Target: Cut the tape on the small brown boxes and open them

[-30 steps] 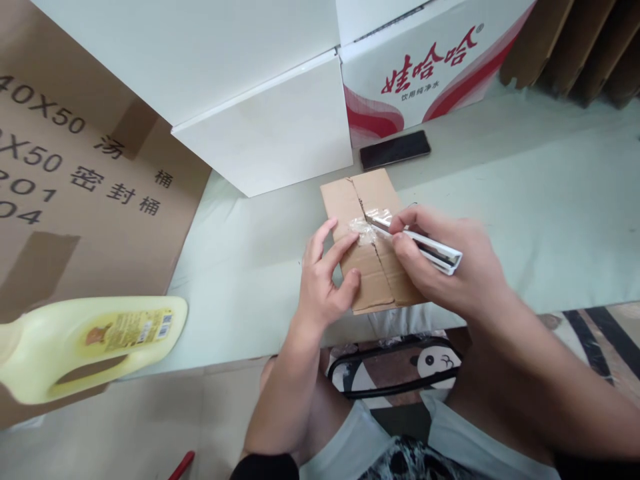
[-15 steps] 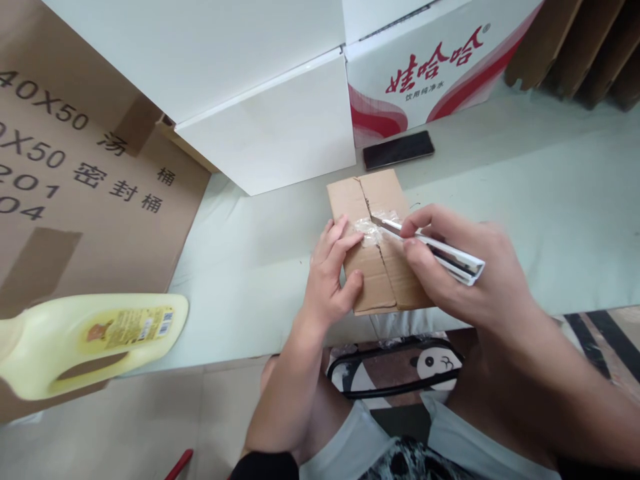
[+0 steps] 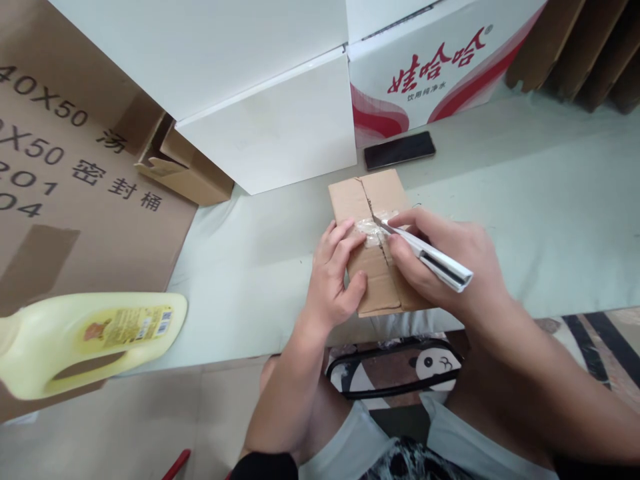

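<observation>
A small brown cardboard box lies before me with its flap seam facing up. Clear tape crosses the middle of that seam. My left hand holds the box at its left edge, fingers apart and the thumb on the top face. My right hand is closed around a white utility knife. The knife's blade tip touches the seam at the tape, and the handle slants down to the right.
Behind the box lies a black phone, below a white and red carton. White boxes stand beside it. At left are a large brown carton, a small carton and a yellow jug by the table's front edge.
My right hand and the knife have shifted slightly left, and the handle's angle has turned a little. At left, the small brown carton has come out further from behind the white box.
</observation>
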`<action>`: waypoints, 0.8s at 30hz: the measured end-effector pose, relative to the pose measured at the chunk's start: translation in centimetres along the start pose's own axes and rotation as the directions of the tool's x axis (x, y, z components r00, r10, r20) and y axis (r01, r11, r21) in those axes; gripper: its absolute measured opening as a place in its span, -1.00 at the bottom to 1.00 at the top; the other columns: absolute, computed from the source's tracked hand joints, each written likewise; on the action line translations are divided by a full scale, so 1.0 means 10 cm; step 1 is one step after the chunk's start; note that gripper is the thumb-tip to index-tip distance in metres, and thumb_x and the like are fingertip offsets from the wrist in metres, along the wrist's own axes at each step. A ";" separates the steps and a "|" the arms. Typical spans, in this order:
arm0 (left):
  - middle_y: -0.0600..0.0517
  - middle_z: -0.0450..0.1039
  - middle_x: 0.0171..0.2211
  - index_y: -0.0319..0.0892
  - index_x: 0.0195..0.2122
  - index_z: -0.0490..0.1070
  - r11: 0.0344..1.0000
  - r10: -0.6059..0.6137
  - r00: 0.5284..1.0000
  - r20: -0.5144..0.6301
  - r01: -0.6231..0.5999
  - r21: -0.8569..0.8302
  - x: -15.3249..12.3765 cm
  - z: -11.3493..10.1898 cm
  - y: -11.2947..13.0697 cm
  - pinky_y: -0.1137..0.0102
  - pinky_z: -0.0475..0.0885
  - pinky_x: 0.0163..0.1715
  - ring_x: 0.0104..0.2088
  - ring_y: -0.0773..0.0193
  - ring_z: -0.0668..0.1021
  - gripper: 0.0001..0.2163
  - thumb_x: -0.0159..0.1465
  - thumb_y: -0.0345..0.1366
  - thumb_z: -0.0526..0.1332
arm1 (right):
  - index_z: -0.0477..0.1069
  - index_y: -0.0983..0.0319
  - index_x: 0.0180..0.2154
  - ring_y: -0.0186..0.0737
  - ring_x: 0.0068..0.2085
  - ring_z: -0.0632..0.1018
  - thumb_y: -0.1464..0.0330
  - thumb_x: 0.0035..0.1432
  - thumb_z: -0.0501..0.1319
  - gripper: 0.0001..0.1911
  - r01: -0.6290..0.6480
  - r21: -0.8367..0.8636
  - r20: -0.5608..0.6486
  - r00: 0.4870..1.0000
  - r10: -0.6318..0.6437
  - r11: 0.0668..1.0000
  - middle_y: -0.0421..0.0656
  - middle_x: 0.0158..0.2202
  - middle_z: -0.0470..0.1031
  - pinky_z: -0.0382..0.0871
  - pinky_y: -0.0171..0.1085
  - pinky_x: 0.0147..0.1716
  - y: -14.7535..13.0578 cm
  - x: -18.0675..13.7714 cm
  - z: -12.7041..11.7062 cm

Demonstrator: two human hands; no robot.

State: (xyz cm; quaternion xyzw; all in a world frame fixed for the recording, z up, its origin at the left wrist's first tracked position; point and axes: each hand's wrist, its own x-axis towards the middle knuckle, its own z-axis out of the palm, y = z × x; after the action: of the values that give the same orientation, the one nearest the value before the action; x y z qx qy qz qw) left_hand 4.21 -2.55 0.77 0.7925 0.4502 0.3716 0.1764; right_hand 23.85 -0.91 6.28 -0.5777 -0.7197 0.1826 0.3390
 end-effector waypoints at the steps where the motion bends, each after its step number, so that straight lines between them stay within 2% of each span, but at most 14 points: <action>1: -0.20 0.25 0.38 -0.08 0.24 0.30 1.000 -0.010 1.000 0.003 0.010 0.005 -0.01 0.00 0.00 -0.11 0.16 0.41 0.40 -0.09 0.31 -0.58 0.46 0.00 0.02 | 0.54 0.16 -0.19 -0.18 -0.51 0.54 0.22 0.23 0.15 -0.75 -0.011 -0.014 0.007 1.000 0.011 1.000 -0.14 -0.45 0.61 0.26 -0.26 -0.48 -0.01 0.00 0.00; 7: -0.15 0.23 0.40 -0.04 0.24 0.30 0.996 -0.077 0.997 0.033 0.075 0.041 -0.04 0.02 0.00 -0.12 0.19 0.38 0.42 -0.12 0.27 -0.57 0.44 -0.01 0.03 | 0.52 0.17 -0.23 -0.18 -0.52 0.53 0.22 0.20 0.14 -0.76 -0.016 -0.044 0.048 0.999 0.018 0.999 -0.11 -0.45 0.61 0.22 -0.26 -0.51 -0.05 -0.04 -0.08; 13: -0.18 0.25 0.38 -0.07 0.24 0.28 1.000 -0.009 1.000 0.029 0.009 0.017 -0.02 0.02 0.00 -0.10 0.19 0.39 0.40 -0.06 0.32 -0.57 0.46 0.01 -0.01 | 0.53 0.18 -0.17 -0.15 -0.50 0.56 0.20 0.23 0.12 -0.71 -0.021 -0.056 0.081 0.996 0.026 0.998 -0.11 -0.44 0.61 0.23 -0.25 -0.50 -0.04 -0.02 -0.07; 20: -0.16 0.26 0.38 -0.04 0.23 0.30 0.999 -0.042 0.999 0.024 0.042 0.028 -0.02 0.03 0.01 -0.11 0.18 0.39 0.39 -0.09 0.32 -0.58 0.43 -0.01 0.05 | 0.51 0.18 -0.20 -0.19 -0.55 0.51 0.23 0.24 0.12 -0.75 0.016 -0.086 0.084 0.996 -0.009 0.996 -0.14 -0.49 0.58 0.19 -0.28 -0.55 -0.08 -0.07 -0.14; 24: -0.17 0.28 0.37 -0.06 0.23 0.30 0.999 -0.019 1.000 0.023 0.018 0.027 -0.02 0.03 0.01 -0.09 0.17 0.39 0.38 -0.07 0.33 -0.58 0.45 0.00 0.02 | 0.51 0.18 -0.19 -0.20 -0.56 0.51 0.23 0.24 0.12 -0.75 0.001 -0.068 0.084 0.996 0.005 0.998 -0.14 -0.49 0.58 0.20 -0.28 -0.55 -0.07 -0.07 -0.13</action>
State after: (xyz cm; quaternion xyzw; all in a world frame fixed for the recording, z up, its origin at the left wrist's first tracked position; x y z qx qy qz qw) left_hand 4.45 -2.74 0.59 0.7948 0.4604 0.3549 0.1745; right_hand 24.32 -1.95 7.48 -0.5813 -0.7387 0.1827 0.2883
